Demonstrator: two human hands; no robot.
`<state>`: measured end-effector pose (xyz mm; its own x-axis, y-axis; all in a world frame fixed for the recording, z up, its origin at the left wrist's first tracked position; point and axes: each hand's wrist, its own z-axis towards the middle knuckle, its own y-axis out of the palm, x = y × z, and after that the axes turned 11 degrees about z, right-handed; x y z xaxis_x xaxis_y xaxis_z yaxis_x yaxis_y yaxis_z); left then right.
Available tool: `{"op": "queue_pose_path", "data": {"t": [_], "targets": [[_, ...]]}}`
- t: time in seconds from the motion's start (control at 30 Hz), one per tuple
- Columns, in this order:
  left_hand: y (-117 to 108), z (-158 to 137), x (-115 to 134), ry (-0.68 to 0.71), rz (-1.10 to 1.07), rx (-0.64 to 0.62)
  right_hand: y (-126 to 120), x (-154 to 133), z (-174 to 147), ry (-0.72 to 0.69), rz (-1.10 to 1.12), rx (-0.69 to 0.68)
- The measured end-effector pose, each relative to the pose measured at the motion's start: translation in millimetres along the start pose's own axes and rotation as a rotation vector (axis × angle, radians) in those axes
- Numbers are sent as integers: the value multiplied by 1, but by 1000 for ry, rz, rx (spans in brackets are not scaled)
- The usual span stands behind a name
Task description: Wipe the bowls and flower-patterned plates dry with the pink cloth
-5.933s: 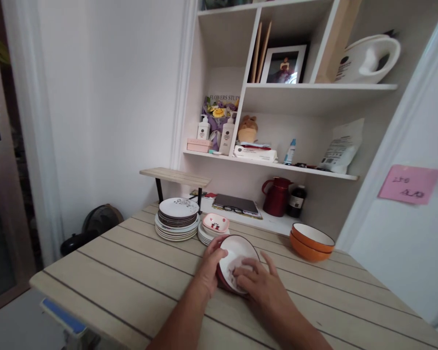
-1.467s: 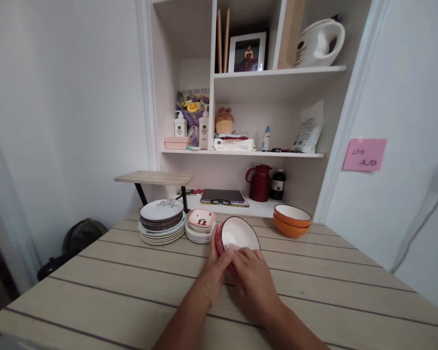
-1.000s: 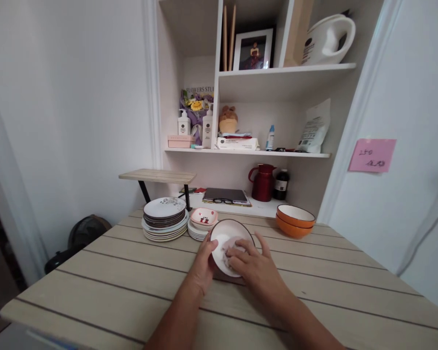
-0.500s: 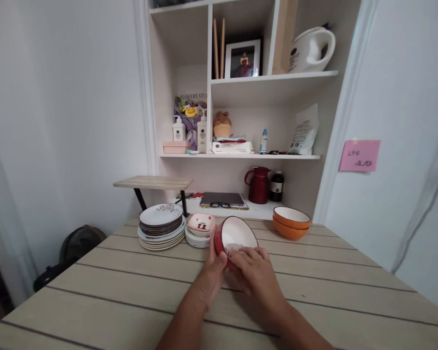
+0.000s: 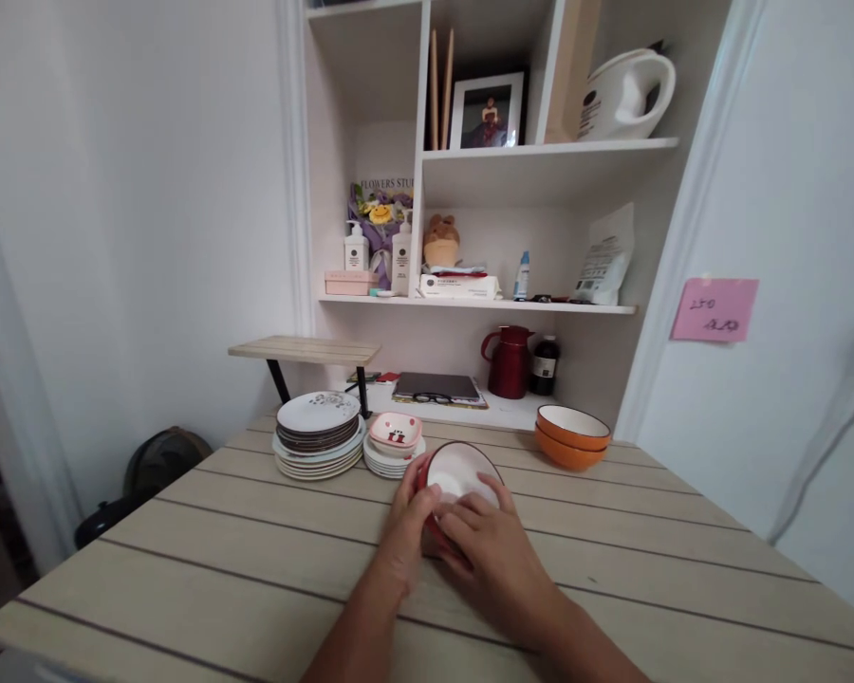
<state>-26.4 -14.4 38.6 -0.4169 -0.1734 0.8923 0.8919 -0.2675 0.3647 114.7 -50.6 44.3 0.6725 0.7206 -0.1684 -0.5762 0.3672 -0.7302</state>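
A red bowl (image 5: 462, 465) with a white inside and a dark rim is held tilted above the middle of the table. My left hand (image 5: 407, 517) grips its left side, thumb over the rim and fingers along the red outside. My right hand (image 5: 488, 531) closes over the near right rim, with its fingers reaching into the white inside. Whether anything thin lies under those fingers cannot be made out. Just behind the left hand are small patterned dishes (image 5: 396, 431) on a stack of small white plates (image 5: 393, 465).
Larger plates (image 5: 319, 415) are stacked at the left below a small wooden riser (image 5: 305, 350). Two orange bowls (image 5: 570, 444) sit nested at the right. At the back, a red jug (image 5: 510, 364) and a dark bottle (image 5: 544, 366) stand under the white shelves.
The bowl has come down a little and turned in my hands, its opening now facing more upward. My right fingers are more spread inside it. The camera view has shifted slightly.
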Motion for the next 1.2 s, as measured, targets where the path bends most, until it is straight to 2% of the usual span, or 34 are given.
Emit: {"op": "queue_pose_path", "data": {"t": [0.2, 0.37, 0.47, 0.53, 0.6, 0.7, 0.8, 0.9, 1.0, 1.2], "targets": [[-13, 3, 13, -74, -64, -67, -8, 26, -7, -81, -85, -8], [-19, 9, 14, -111, -184, -66, -3, 17, -7, -103, -69, -22], [-16, 9, 10, -76, -263, -87, 0, 6, -5, 13, 18, -17], [-11, 8, 5, -40, -262, -154, 1, 2, -3, 126, 91, 47], [-4, 5, 0, 2, -189, -243, 1, 0, -3, 197, 135, 137], [4, 1, -5, 69, -46, -300, 2, 0, -3, 196, 133, 205], [9, -2, -5, 90, 55, -213, 3, -4, -1, 164, 98, 199], [11, -4, -5, 92, 116, -69, 4, -11, 3, 146, 65, 165], [11, -3, -5, 61, 41, 16, 3, -14, 5, 81, 53, 99], [2, -1, 2, -102, -149, 39, -9, 9, -3, -35, -42, -37]]}}
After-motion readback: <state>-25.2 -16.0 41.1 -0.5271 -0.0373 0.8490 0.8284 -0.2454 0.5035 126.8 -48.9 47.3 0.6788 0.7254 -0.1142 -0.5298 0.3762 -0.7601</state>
